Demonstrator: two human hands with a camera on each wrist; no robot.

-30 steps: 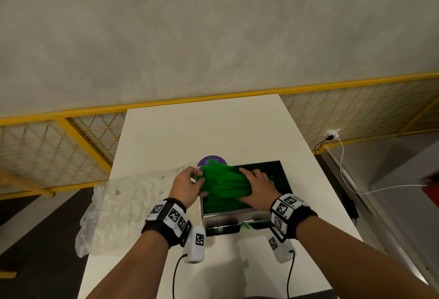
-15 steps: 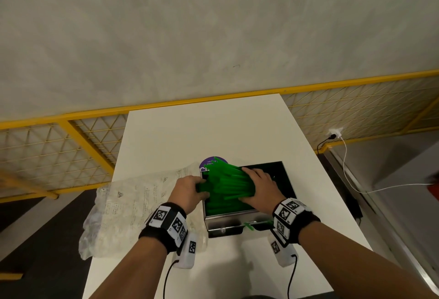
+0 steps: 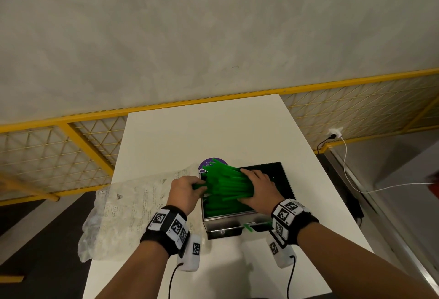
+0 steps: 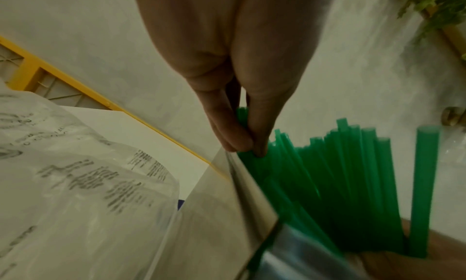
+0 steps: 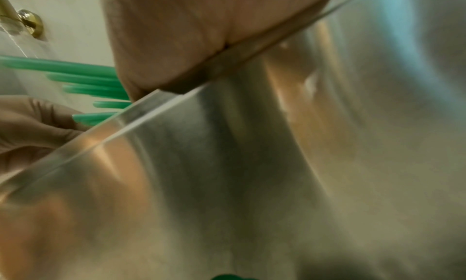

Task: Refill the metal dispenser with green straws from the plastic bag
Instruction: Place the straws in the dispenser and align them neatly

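Note:
The open-topped metal dispenser (image 3: 228, 223) stands on the white table (image 3: 213, 132), with green straws lying inside it. A fanned bundle of green straws (image 3: 225, 183) lies slanted across its top left corner. My left hand (image 3: 186, 190) pinches the bundle's left ends, and in the left wrist view its fingers (image 4: 239, 137) close on the green straws (image 4: 340, 184) at the dispenser (image 4: 221, 214) wall. My right hand (image 3: 259, 188) grips the bundle's right part from above. The clear printed plastic bag (image 3: 133, 208) lies flat to the left. In the right wrist view the dispenser (image 5: 252, 164) wall fills the frame.
A purple round label (image 3: 207, 165) lies behind the dispenser. One green straw (image 3: 248, 227) pokes from the front slot. The bag overhangs the table's left edge. A yellow mesh railing (image 3: 71, 151) runs behind the table, and a white cable (image 3: 351, 180) trails on the right.
Both hands have kept hold of the bundle over the dispenser. It has settled slightly lower and leftward, and the head view has shifted a little.

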